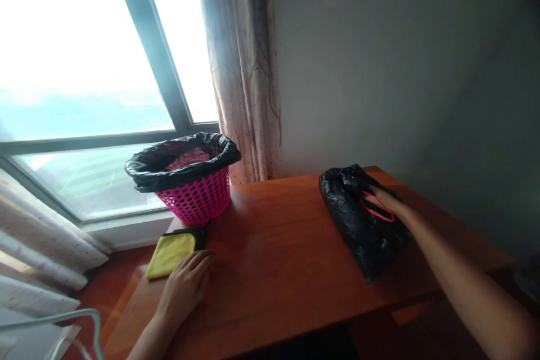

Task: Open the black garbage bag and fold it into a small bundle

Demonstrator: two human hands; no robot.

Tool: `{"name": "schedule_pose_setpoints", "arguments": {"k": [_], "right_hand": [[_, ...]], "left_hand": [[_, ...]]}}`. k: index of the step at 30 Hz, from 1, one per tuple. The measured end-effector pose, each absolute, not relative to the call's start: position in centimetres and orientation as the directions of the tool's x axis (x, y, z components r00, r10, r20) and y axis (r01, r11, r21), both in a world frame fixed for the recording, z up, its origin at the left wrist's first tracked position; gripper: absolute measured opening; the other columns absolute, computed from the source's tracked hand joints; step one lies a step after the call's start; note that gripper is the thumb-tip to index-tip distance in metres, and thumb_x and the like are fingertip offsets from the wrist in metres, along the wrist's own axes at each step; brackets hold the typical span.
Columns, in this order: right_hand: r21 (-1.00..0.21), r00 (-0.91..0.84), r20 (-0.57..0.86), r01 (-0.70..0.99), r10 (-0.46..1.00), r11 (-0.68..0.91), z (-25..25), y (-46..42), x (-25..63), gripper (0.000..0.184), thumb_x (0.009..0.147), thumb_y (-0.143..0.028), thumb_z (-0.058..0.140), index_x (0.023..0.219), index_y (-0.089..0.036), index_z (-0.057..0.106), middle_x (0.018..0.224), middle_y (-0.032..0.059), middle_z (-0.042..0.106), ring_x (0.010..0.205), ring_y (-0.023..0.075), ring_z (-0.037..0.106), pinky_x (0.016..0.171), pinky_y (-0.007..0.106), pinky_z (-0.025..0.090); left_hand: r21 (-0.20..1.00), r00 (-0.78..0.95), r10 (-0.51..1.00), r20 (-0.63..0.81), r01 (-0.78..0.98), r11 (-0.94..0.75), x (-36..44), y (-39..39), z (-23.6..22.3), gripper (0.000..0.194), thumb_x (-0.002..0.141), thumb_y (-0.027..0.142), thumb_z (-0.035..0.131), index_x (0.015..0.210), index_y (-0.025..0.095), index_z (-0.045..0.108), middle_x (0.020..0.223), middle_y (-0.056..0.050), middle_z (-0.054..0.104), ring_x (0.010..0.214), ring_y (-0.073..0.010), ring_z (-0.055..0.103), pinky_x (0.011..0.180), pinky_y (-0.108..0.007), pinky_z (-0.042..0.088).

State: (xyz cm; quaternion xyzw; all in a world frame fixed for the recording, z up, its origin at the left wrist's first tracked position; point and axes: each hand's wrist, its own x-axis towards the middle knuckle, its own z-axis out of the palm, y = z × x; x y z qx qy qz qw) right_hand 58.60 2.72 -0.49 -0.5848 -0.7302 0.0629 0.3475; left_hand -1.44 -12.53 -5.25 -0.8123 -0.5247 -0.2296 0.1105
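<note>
My left hand (pixel 185 284) lies flat on the wooden table (pixel 274 247), fingers together and stretched out, right beside a yellow cloth (pixel 170 254) at the table's left edge. My right hand (pixel 386 201) reaches into the top of a filled black rubbish bag (pixel 360 225) lying on the table's right side. Its fingers are closed on the bag's red drawstring (pixel 377 211). A pink perforated basket (pixel 194 191) lined with a black bag stands at the table's back left.
A large window (pixel 84 67) fills the left, with a patterned curtain (pixel 248 67) hanging beside it. A grey wall (pixel 400 67) runs behind the table. White curtain fabric (pixel 37 247) and a metal tube (pixel 84 320) show at the lower left.
</note>
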Motion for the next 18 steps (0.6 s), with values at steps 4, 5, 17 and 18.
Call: {"name": "schedule_pose_setpoints", "arguments": {"k": [4, 5, 17, 18], "right_hand": [[-0.538, -0.204, 0.282, 0.775, 0.937, 0.331, -1.8, 1.5, 53.9, 0.035, 0.089, -0.031, 0.055, 0.119, -0.018, 0.068, 0.127, 0.0137, 0.068, 0.118, 0.0299, 0.064, 0.104, 0.043, 0.048], [-0.534, -0.225, 0.275, 0.773, 0.935, 0.343, -1.9, 1.1, 52.5, 0.037, 0.090, -0.031, 0.055, 0.123, -0.018, 0.065, 0.132, 0.0144, 0.065, 0.122, 0.0301, 0.061, 0.107, 0.044, 0.045], [-0.411, -0.437, 0.338, 0.728, 0.833, 0.549, 3.0, -4.6, 43.6, 0.061, 0.089, -0.043, 0.063, 0.145, -0.023, 0.046, 0.150, 0.0120, 0.048, 0.139, 0.0282, 0.044, 0.115, 0.048, 0.038], [-0.418, -0.424, 0.354, 0.726, 0.834, 0.547, 3.7, -5.0, 43.6, 0.058, 0.090, -0.041, 0.062, 0.143, -0.024, 0.048, 0.148, 0.0111, 0.049, 0.137, 0.0272, 0.046, 0.114, 0.046, 0.040]], "left_hand": [[0.147, 0.334, 0.783, 0.525, 0.870, -0.470, 0.4, -12.2, -4.9, 0.028, 0.094, 0.020, 0.045, 0.107, 0.020, 0.070, 0.111, -0.009, 0.073, 0.100, -0.0239, 0.069, 0.087, -0.036, 0.057], [0.180, 0.324, 0.780, 0.536, 0.859, -0.480, 1.4, -12.1, -4.6, 0.028, 0.094, 0.019, 0.045, 0.108, 0.020, 0.069, 0.111, -0.009, 0.072, 0.100, -0.0235, 0.069, 0.087, -0.035, 0.057], [0.451, 0.272, 0.687, 0.673, 0.585, -0.674, 14.7, -11.5, 4.1, 0.027, 0.093, 0.013, 0.048, 0.110, 0.022, 0.066, 0.110, -0.008, 0.069, 0.099, -0.0188, 0.067, 0.088, -0.032, 0.055], [0.445, 0.281, 0.686, 0.671, 0.588, -0.676, 15.2, -11.5, 4.7, 0.026, 0.093, 0.014, 0.049, 0.110, 0.022, 0.066, 0.110, -0.008, 0.069, 0.098, -0.0187, 0.067, 0.088, -0.032, 0.055]]}}
